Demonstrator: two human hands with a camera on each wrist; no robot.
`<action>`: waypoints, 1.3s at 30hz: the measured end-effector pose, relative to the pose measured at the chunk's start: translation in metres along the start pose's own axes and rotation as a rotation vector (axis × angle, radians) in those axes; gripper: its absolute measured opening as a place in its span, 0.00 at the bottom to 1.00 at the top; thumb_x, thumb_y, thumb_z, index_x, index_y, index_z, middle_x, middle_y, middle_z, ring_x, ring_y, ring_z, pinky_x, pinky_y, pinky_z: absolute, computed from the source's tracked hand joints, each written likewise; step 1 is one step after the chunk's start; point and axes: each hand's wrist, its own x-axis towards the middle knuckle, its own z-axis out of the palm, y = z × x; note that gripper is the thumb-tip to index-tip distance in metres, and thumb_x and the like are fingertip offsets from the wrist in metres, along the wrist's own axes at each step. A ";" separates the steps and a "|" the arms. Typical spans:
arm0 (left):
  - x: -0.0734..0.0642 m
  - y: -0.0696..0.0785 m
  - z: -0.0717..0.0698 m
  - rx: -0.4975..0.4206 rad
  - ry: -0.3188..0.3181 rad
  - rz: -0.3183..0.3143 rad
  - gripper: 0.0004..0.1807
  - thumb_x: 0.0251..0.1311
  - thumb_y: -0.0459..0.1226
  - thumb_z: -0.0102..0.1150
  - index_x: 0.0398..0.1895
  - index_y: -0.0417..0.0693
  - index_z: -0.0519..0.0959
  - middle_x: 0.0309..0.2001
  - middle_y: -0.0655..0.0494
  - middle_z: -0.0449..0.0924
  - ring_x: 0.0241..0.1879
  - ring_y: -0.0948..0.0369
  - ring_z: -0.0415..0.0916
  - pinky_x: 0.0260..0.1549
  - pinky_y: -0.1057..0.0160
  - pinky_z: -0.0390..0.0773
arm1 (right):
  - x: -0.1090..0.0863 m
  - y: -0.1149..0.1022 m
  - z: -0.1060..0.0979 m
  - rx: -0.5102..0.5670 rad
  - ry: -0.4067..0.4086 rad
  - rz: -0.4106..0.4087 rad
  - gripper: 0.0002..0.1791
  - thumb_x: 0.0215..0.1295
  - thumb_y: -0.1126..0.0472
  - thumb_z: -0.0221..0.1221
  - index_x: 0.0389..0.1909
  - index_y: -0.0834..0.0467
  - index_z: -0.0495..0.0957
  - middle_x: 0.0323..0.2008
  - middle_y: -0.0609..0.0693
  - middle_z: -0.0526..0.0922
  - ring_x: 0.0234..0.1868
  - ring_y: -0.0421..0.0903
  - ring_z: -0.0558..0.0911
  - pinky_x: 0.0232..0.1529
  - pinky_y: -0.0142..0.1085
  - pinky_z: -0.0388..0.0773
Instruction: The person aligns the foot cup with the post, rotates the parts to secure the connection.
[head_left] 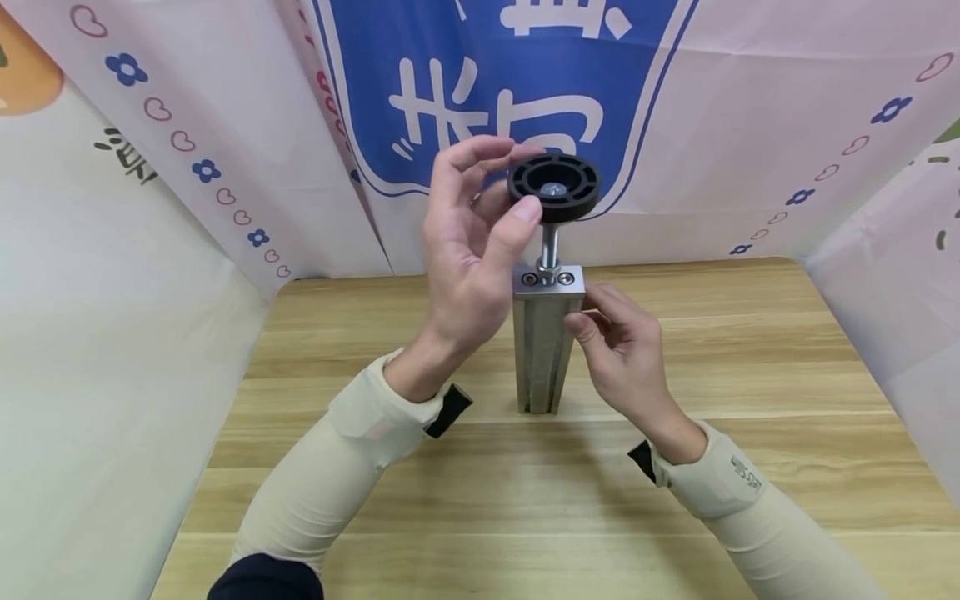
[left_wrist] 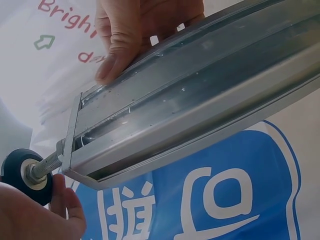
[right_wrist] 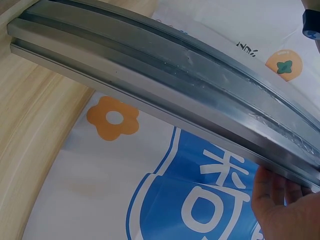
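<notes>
An aluminium profile (head_left: 542,358) stands upright on the wooden table. Its top end carries a metal plate (head_left: 548,287) with two screws, and from there a threaded rod (head_left: 550,246) rises to a round black levelling foot (head_left: 579,202). My left hand (head_left: 468,250) holds the foot's rim between thumb and fingers; the fingertips behind it are partly hidden. Just below the plate, my right hand (head_left: 626,354) grips the profile's right side, thumb in front. The left wrist view shows a nut (left_wrist: 61,147) where the rod meets the plate.
The wooden table (head_left: 420,517) lies beneath the profile. White printed cloth (head_left: 750,150) with a large blue sign (head_left: 480,75) hangs behind it, and more cloth walls the left and right sides. Black straps (head_left: 448,410) stick out from the sleeve cuffs.
</notes>
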 end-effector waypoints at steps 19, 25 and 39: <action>-0.002 0.001 0.004 0.108 -0.009 0.028 0.31 0.58 0.34 0.63 0.63 0.28 0.64 0.60 0.30 0.77 0.53 0.50 0.84 0.57 0.52 0.85 | -0.001 0.002 0.000 0.030 0.002 -0.038 0.22 0.72 0.62 0.63 0.56 0.76 0.81 0.47 0.38 0.87 0.47 0.39 0.85 0.47 0.27 0.86; -0.001 0.005 0.007 0.140 0.001 0.028 0.35 0.54 0.25 0.70 0.64 0.28 0.64 0.60 0.34 0.74 0.53 0.48 0.84 0.56 0.51 0.85 | -0.001 0.003 0.000 0.032 0.001 -0.045 0.26 0.71 0.56 0.63 0.57 0.76 0.80 0.48 0.37 0.87 0.47 0.38 0.85 0.47 0.27 0.86; -0.002 0.005 0.005 0.163 0.036 0.012 0.35 0.55 0.24 0.71 0.64 0.28 0.64 0.56 0.37 0.75 0.50 0.47 0.87 0.60 0.50 0.85 | -0.001 0.002 0.000 -0.004 -0.002 -0.040 0.23 0.73 0.58 0.62 0.57 0.74 0.82 0.47 0.37 0.87 0.46 0.38 0.85 0.44 0.26 0.85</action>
